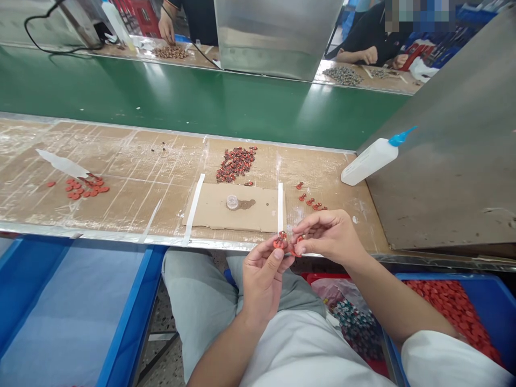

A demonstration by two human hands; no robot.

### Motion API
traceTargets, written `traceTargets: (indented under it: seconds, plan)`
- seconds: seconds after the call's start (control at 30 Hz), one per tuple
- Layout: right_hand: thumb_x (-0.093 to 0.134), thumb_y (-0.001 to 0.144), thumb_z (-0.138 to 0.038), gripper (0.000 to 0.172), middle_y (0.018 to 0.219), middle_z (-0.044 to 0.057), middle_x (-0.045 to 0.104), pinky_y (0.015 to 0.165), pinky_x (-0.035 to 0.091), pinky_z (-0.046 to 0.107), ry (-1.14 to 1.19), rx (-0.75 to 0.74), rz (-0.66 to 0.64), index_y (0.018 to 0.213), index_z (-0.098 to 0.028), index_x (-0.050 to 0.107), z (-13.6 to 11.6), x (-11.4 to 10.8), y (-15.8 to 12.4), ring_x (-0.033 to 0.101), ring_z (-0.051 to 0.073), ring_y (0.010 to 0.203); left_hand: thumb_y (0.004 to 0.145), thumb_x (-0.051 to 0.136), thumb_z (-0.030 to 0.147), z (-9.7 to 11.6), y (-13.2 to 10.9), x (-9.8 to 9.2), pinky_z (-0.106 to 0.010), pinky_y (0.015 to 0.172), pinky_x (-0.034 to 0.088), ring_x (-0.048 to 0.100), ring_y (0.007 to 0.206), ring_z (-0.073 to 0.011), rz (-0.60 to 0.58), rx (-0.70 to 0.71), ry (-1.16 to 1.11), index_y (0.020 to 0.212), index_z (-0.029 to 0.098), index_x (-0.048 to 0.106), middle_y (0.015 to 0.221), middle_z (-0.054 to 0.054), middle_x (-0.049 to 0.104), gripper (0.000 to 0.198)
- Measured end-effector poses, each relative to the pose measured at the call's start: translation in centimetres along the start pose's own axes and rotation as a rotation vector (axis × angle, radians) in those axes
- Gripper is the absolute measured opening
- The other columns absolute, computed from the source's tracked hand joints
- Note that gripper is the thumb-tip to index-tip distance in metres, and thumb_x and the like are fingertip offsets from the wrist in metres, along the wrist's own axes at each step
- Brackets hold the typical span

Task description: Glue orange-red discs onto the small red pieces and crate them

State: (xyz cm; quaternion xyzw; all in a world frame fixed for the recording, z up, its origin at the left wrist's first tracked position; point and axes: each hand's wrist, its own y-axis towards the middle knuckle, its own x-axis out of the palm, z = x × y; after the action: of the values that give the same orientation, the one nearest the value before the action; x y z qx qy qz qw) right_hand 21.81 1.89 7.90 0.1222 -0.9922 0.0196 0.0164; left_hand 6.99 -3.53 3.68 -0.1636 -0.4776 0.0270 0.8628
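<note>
Over the table's front edge my two hands are close together. My left hand (264, 274) pinches a small red figure (279, 242) with a round base between thumb and fingertips. A second small red piece (298, 248) with a disc-like base is gripped by my right hand (328, 236), partly hidden by its fingers. Several similar red figures (310, 202) stand in a slanting row just beyond that hand. Left of them, a small clear cup (232, 202) sits on a cardboard sheet (209, 215), beside a dark wet-looking stain.
A pile of red-and-black pieces (236, 163) lies behind the cardboard. Red discs (86, 188) are at left, a white bottle (368, 161) leans at right. Blue trays (133, 301) flank my legs. Beyond the green belt (181, 97), co-workers' hands (166, 28) handle small parts.
</note>
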Motion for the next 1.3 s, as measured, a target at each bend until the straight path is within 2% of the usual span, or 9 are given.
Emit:
traceTargets:
  seconds: [0.13,0.27,0.53,0.87,1.07,1.2,1.3]
  plan:
    - [0.085,0.055,-0.008,0.033,0.076,0.004,0.076,0.054,0.061,0.024,0.084,-0.091,-0.069,0.083,-0.020,0.074,0.1,-0.3,-0.2,0.072,0.018,0.063,0.077,0.073,0.019,0.4,-0.7,0.0,-0.019,0.075,0.057,0.070,0.085,-0.0122,-0.018,-0.024,-0.015,0.095,0.022,0.073,0.092,-0.003,0.075,0.018]
    - [0.086,0.055,-0.008,0.039,0.082,0.003,0.076,0.061,0.062,0.022,0.122,-0.148,-0.133,0.089,-0.023,0.075,0.0,-0.4,-0.3,0.073,0.018,0.071,0.077,0.074,0.020,0.7,-1.3,0.1,-0.019,0.076,0.057,0.070,0.088,-0.0130,-0.025,-0.020,-0.037,0.094,0.023,0.074,0.093,-0.002,0.075,0.017]
    - [0.082,0.067,-0.020,0.032,0.088,0.003,0.076,0.061,0.062,0.025,0.357,-0.056,-0.251,0.096,-0.027,0.073,0.7,-0.2,-0.6,0.074,0.019,0.075,0.077,0.074,0.020,0.9,-2.1,0.2,-0.016,0.079,0.056,0.071,0.088,-0.0114,-0.106,0.045,-0.052,0.094,0.027,0.074,0.092,0.000,0.076,0.019]
    - [0.081,0.068,-0.024,0.028,0.085,0.007,0.076,0.058,0.060,0.024,0.375,0.047,-0.250,0.094,-0.021,0.072,0.7,0.1,-0.8,0.074,0.019,0.073,0.071,0.079,0.026,0.9,-2.3,0.1,-0.018,0.075,0.058,0.072,0.084,-0.0131,-0.071,0.048,-0.041,0.090,0.030,0.075,0.090,0.001,0.076,0.020]
    - [0.080,0.068,-0.020,0.026,0.084,0.005,0.076,0.054,0.059,0.024,0.394,0.048,-0.256,0.093,-0.025,0.073,0.3,0.3,-0.8,0.074,0.020,0.072,0.067,0.081,0.027,0.9,-2.3,0.2,-0.019,0.074,0.058,0.072,0.081,-0.0137,-0.026,0.019,-0.046,0.087,0.030,0.075,0.087,0.000,0.076,0.021]
    - [0.086,0.058,-0.030,0.031,0.077,0.006,0.076,0.056,0.060,0.026,0.337,0.145,-0.187,0.086,-0.022,0.074,0.4,0.2,-0.8,0.073,0.020,0.068,0.071,0.079,0.027,1.1,-2.3,0.3,-0.016,0.075,0.057,0.071,0.081,-0.0112,-0.029,-0.064,-0.125,0.089,0.027,0.075,0.087,0.000,0.075,0.019]
    - [0.087,0.055,-0.032,0.034,0.075,0.005,0.076,0.058,0.061,0.027,0.327,0.158,-0.184,0.085,-0.022,0.074,0.5,0.2,-0.8,0.073,0.019,0.067,0.073,0.077,0.029,1.3,-2.1,0.3,-0.014,0.075,0.057,0.070,0.080,-0.0090,-0.023,-0.166,-0.203,0.091,0.024,0.074,0.088,0.000,0.074,0.019]
